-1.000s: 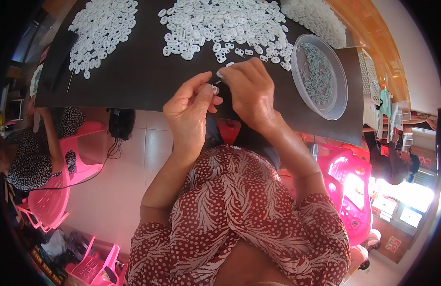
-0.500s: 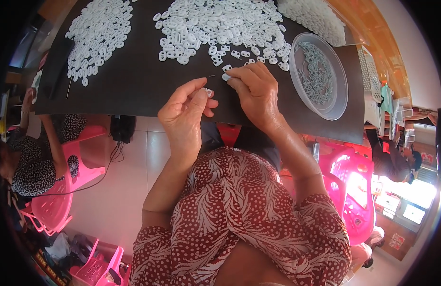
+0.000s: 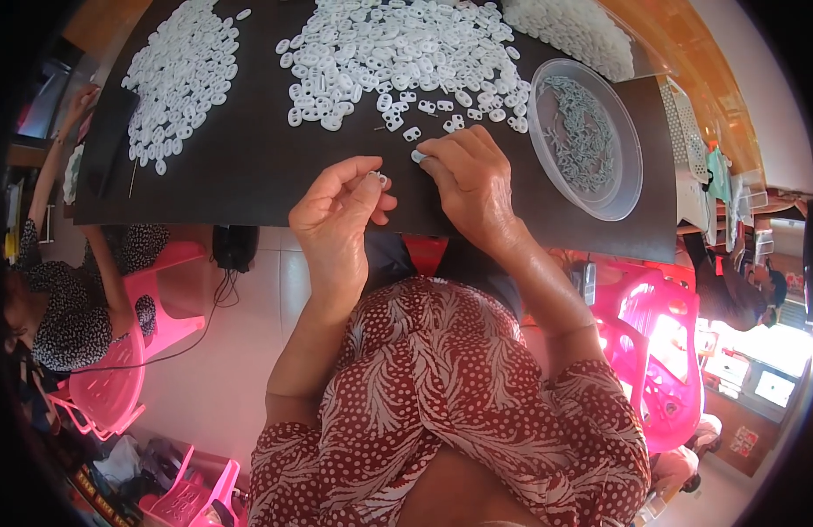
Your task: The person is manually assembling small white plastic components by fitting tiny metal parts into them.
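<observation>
Between thumb and fingers, my left hand (image 3: 340,211) pinches a small white plastic piece (image 3: 383,179) with a hole in it. To its right my right hand (image 3: 469,176) is closed on another small white oval piece (image 3: 419,156), partly hidden by the fingertips. Both hands are above the table's near side, a short gap apart. Just beyond them lie a few loose white two-holed pieces (image 3: 412,133) and a big spread heap of white oval pieces (image 3: 397,53).
A second heap of white ovals (image 3: 182,75) lies at the left of the dark table (image 3: 248,167). On the right stands a round clear tub (image 3: 630,176) of small grey metal pins (image 3: 586,132). Behind it is a clear container of whitish pieces (image 3: 569,35). Another person (image 3: 72,325) sits at left.
My right hand has drawn slightly down, nearer the table's front edge, still pinching its white piece. My left hand has barely moved and keeps its piece. The view has shifted a little.
</observation>
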Demonstrator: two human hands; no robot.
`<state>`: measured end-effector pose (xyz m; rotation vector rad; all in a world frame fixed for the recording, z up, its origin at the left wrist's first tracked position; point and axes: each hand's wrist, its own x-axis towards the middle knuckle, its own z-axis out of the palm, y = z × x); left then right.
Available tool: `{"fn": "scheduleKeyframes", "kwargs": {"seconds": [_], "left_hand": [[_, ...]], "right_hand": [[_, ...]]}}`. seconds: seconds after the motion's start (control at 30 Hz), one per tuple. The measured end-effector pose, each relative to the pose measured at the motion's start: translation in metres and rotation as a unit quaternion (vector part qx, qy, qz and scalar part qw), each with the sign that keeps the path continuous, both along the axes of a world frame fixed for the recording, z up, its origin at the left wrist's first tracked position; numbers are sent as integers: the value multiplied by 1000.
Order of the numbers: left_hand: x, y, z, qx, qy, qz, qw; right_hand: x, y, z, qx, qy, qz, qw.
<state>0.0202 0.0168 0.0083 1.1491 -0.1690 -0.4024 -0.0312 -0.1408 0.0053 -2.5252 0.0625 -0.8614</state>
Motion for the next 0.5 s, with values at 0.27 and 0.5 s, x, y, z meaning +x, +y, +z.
{"fn": "scheduleKeyframes", "kwargs": {"seconds": [0.27,0.5], "left_hand": [[-3,-9,4,-25,-20,-9,999],[-5,-17,3,-20,-63,-33,997]], "right_hand": [[-5,0,4,15,17,-7,1000],[-9,-1,1,3,12,-10,1000]]}}
